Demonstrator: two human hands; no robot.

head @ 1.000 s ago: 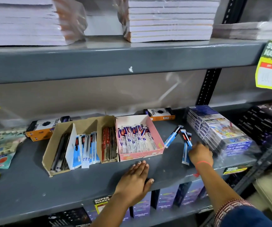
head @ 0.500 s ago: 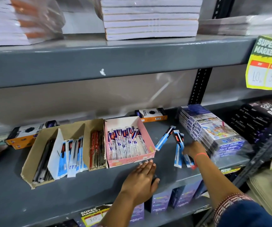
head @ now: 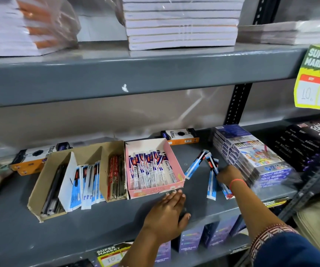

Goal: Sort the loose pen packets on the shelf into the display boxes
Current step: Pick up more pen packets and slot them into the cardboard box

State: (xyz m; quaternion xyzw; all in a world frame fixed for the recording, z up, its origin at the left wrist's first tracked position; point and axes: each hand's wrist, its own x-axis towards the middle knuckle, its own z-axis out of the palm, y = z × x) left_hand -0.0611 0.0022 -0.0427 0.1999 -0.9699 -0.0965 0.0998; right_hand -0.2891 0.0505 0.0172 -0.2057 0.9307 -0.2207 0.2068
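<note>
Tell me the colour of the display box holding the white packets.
Pink, seen in the head view.

Bare left hand [head: 168,212]; right hand [head: 229,173] with thin orange wristband [head: 236,181] and dark blue sleeve [head: 290,251] edged in patterned maroon-and-white trim.

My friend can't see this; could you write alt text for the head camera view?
A person's right hand gathers loose blue pen packets on a grey shelf, beside a pink display box; the left hand rests flat.
</note>
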